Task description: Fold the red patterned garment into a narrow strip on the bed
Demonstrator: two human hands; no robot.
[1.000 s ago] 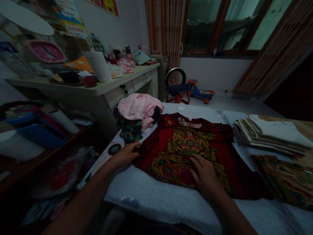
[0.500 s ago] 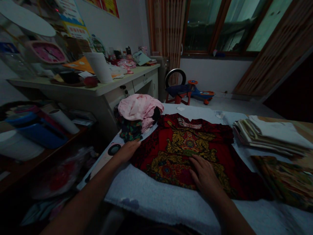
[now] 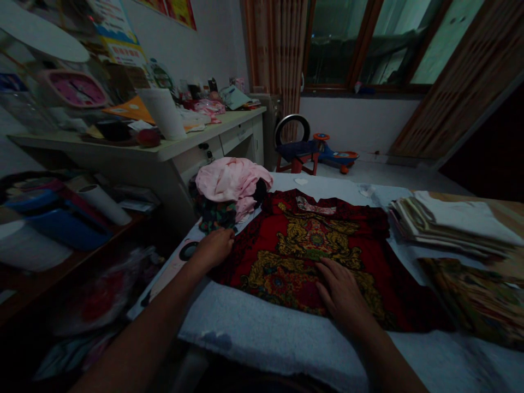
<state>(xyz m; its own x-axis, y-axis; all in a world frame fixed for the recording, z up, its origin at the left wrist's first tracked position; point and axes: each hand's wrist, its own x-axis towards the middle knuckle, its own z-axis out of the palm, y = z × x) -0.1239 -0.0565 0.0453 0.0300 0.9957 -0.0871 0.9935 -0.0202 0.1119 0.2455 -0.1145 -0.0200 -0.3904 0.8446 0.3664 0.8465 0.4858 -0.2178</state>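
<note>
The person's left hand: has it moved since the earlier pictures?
Yes: the left hand has shifted forward, nearer the pink cloth heap, judged against the black ring beside it.

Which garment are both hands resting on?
The red gold-patterned garment, spread flat under the left hand and right hand; the pink one lies crumpled, untouched.

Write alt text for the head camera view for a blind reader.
Two bare hands lie on a red and gold patterned garment spread on a white padded cover, the left hand at its edge, the right hand on its front. A pink cloth bundle lies beyond; folded fabrics lie right.
</note>
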